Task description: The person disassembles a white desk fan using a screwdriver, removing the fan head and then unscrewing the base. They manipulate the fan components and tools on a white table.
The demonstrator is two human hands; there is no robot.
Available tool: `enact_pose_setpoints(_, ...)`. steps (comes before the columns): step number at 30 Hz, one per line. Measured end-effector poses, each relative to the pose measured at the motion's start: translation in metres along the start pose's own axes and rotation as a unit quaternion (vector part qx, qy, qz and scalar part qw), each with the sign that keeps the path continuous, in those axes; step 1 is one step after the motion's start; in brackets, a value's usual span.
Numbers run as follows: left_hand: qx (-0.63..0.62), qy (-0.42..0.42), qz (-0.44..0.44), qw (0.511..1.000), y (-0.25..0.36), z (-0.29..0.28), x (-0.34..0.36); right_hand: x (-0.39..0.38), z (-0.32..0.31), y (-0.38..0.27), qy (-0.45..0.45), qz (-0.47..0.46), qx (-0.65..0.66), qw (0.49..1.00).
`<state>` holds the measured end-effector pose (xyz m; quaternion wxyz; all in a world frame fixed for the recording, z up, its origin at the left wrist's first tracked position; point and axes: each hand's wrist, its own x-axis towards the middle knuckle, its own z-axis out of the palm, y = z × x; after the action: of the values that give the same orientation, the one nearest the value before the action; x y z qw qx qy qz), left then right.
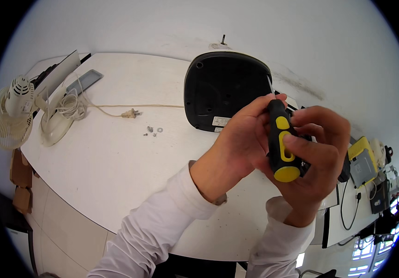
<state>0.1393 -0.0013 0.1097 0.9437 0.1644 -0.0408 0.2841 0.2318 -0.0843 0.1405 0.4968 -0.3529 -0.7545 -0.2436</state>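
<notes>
In my right hand (315,157) is a black and yellow screwdriver (283,157), its shaft reaching the right edge of an upturned black base (222,90) with a white label and recessed holes. My left hand (236,143) is closed beside the screwdriver, its fingertips near the shaft and the base's lower right; what they grip is hidden behind the handle and my right hand. Several loose screws and washers (153,132) lie on the white table (116,176) left of the base. A cord runs toward a loose plug (130,113) on the table.
At the left stand a white fan (14,111), a coiled cable (72,104), a grey tray (84,81) and an upright panel (62,72). Cardboard boxes (22,171) are below. At the right, another worktop holds a yellow and grey case (362,167), black cables and other equipment.
</notes>
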Motion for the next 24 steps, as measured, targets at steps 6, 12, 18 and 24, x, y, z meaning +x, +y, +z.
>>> enact_pose_setpoints(6, 0.000, -0.023, 0.016, 1.000, -0.002, -0.008, 0.008, 0.007, -0.037, -0.014, -0.173, 0.133, -0.026, 0.976)
enact_pose_setpoints(12, 0.039, 0.002, 0.034, 0.999, -0.007, -0.004, 0.007, 0.009, -0.051, -0.027, -0.206, 0.155, -0.101, 0.961)
enact_pose_setpoints(18, 0.111, 0.021, 0.035, 0.993, -0.017, 0.004, 0.005, 0.008, -0.069, -0.039, -0.242, 0.221, -0.161, 0.931)
enact_pose_setpoints(24, 0.097, 0.006, -0.007, 0.995, -0.025, -0.001, 0.007, 0.009, -0.071, -0.048, -0.255, 0.251, -0.176, 0.917)
